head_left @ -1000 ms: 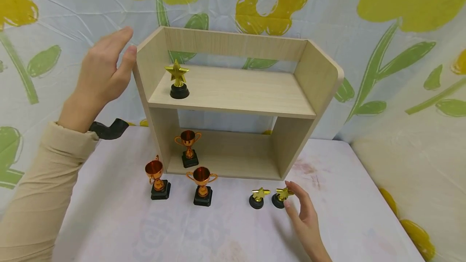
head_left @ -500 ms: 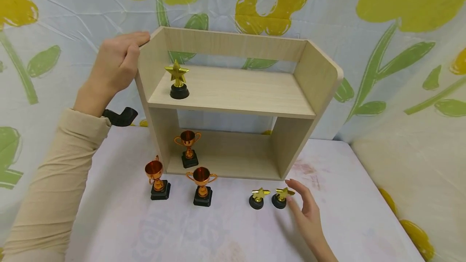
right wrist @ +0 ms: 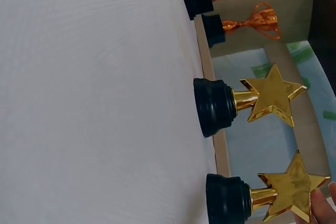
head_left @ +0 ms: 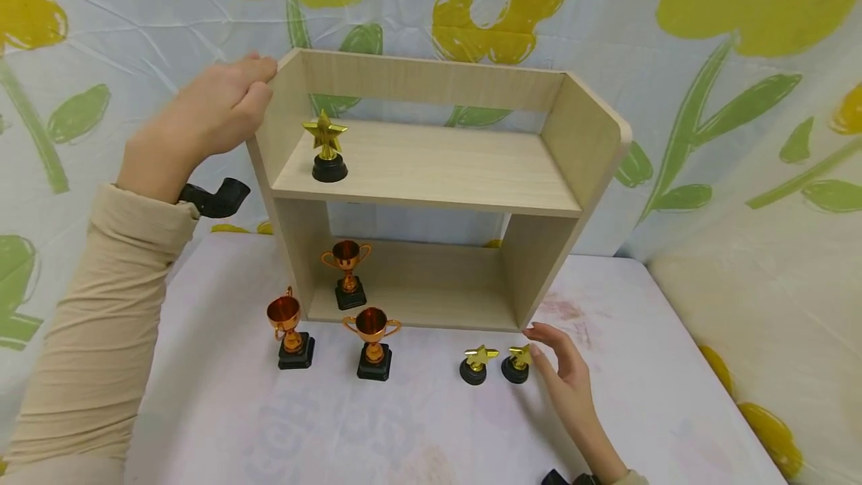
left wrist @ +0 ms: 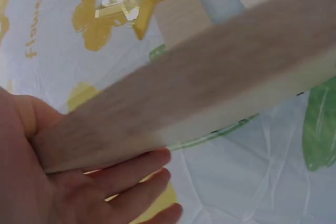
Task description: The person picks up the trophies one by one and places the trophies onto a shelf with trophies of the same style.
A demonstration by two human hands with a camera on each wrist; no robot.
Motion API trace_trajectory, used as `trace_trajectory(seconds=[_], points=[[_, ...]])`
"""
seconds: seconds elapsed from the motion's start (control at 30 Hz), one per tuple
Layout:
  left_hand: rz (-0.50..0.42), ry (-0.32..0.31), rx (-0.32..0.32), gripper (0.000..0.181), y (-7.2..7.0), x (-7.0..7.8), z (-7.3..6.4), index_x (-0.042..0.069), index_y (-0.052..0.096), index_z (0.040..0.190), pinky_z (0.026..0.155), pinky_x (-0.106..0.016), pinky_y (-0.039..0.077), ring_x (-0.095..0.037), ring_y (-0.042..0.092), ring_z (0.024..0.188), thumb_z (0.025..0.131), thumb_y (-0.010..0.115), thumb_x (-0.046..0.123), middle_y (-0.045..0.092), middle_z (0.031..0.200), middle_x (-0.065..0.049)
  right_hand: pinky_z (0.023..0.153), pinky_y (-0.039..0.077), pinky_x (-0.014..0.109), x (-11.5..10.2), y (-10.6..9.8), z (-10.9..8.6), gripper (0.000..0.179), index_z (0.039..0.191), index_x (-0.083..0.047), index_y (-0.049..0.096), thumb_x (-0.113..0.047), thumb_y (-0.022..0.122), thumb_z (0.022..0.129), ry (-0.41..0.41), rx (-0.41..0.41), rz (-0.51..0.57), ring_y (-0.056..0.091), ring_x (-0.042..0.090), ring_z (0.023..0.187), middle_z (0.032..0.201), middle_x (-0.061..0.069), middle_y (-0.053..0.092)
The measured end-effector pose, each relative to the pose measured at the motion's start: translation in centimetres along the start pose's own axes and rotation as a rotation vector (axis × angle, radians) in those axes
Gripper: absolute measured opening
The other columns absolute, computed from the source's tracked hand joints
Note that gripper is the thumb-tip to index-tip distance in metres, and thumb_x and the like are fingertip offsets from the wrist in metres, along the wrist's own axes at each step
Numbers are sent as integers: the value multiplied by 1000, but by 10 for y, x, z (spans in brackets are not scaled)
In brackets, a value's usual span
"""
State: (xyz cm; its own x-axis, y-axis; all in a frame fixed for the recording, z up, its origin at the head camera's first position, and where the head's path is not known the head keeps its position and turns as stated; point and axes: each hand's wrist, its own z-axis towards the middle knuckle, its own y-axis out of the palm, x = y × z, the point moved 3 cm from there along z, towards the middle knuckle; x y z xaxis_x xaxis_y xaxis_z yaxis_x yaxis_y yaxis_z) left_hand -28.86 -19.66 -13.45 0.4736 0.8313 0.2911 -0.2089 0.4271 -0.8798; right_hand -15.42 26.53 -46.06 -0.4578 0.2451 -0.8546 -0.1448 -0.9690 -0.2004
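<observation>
In the head view my left hand (head_left: 202, 114) holds the upper left side panel of a two-tier wooden shelf (head_left: 431, 204). The left wrist view shows the panel's edge (left wrist: 173, 93) between thumb and fingers. My right hand (head_left: 571, 388) is beside a gold star trophy (head_left: 517, 365) on the table, with thumb and index finger apart. In the right wrist view its fingertips (right wrist: 321, 208) show by that star trophy (right wrist: 291, 187); contact is hard to tell. Another star trophy (head_left: 474, 365) stands just left of it.
On the upper shelf stands a gold star trophy (head_left: 326, 148); on the lower one, a bronze cup trophy (head_left: 347, 275). Two more cup trophies, a left one (head_left: 291, 331) and a right one (head_left: 373, 343), stand on the table (head_left: 431, 432). A flower-print cloth (head_left: 700, 96) hangs behind.
My left hand has moved right and onto the shelf's side panel. My right hand has shifted slightly off the right star trophy. The trophies stand in the same places.
</observation>
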Motion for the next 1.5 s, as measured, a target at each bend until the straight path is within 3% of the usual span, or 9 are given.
trace_trajectory(seconds=[0.13,0.23,0.4,0.53,0.67,0.77,0.97,1.2,1.5], points=[[63,-30,-44,28,-2,2,2,5,40,89,95,-54,38,-43,47,122,98,18,19,50,121,-24,107,36,20,2,0,3,32,126,12,56,11,56,94,-19,-14,-22,58,12,115,113,26,64],[107,-46,-57,29,-2,3,4,4,42,94,80,-52,36,-40,46,94,99,19,20,45,110,-20,106,37,20,3,0,6,29,122,12,59,10,58,94,-26,-16,-37,59,10,113,112,25,66],[127,-75,-94,34,2,2,3,-1,42,107,92,-62,35,-49,43,113,100,17,21,41,137,-27,98,41,20,6,-1,5,27,120,11,60,10,59,93,4,-26,-34,60,7,110,110,25,66],[125,-87,-115,41,3,2,2,-4,40,122,109,-67,24,-52,27,139,100,16,20,24,156,-29,100,40,19,8,-2,3,25,117,8,64,9,60,92,15,-32,-31,59,8,112,110,22,67],[124,-68,-103,34,1,4,2,-1,43,116,94,-61,37,-47,45,115,96,22,16,42,136,-26,103,38,19,9,-2,0,23,113,8,66,11,61,91,11,-40,-17,59,10,111,109,24,66],[140,-66,-107,29,-1,6,4,2,45,110,79,-58,38,-40,46,95,94,25,16,45,114,-19,104,37,19,10,-1,-2,23,113,9,66,12,61,90,11,-40,-7,59,11,109,107,26,65],[207,-98,-107,36,-4,9,8,2,46,106,80,-64,40,-42,48,98,101,16,22,47,106,-20,103,37,20,12,1,-4,23,113,10,66,12,61,91,20,-32,7,59,11,106,107,25,65],[182,-148,-107,49,-3,5,8,0,48,129,87,-63,40,-41,50,101,102,18,26,53,117,-24,103,38,21,12,4,-5,23,113,9,66,11,62,91,53,-26,27,59,10,105,108,23,66],[171,-179,-150,49,-2,3,9,2,41,135,81,-59,41,-39,51,96,100,17,26,53,115,-22,101,39,19,14,4,-6,23,113,7,68,11,62,91,36,-25,-10,59,9,106,109,23,66]])
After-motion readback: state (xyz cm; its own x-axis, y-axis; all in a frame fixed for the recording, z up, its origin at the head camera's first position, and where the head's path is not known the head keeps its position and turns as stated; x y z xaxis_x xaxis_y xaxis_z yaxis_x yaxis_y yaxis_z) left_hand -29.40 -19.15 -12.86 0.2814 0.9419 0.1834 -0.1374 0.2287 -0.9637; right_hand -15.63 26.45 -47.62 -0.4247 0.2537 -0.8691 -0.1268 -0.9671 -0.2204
